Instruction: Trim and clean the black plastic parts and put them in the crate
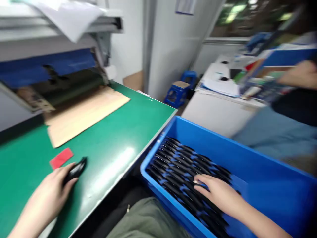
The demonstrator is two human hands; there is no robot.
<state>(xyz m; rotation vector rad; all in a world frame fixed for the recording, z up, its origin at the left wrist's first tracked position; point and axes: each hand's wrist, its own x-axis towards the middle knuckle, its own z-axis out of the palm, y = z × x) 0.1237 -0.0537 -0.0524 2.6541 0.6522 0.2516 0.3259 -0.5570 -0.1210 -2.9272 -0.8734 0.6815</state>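
On the left, my left hand (pixel 51 190) is closed around a glossy black elongated part (pixel 77 170), held just over the green tabletop (pixel 104 158). A small red rectangular piece (pixel 61 158) lies on the green surface beyond the fingertips. My right hand (pixel 218 193) reaches into a blue plastic bin (pixel 213 132), its thumb and fingers curled on one of the black parts there. Rows of similar black elongated parts (pixel 178 172) fill the near left of the bin, with blue showing between them. Blur hides the fine detail at the right fingertips.
A machine with a blue panel (pixel 74 61) stands at the back left, brown cardboard (pixel 86 115) in front of it. Blue stools (pixel 177 94) sit behind the bin. At right, a person's arm (pixel 300 76) is near a white desk (pixel 215 109) with papers.
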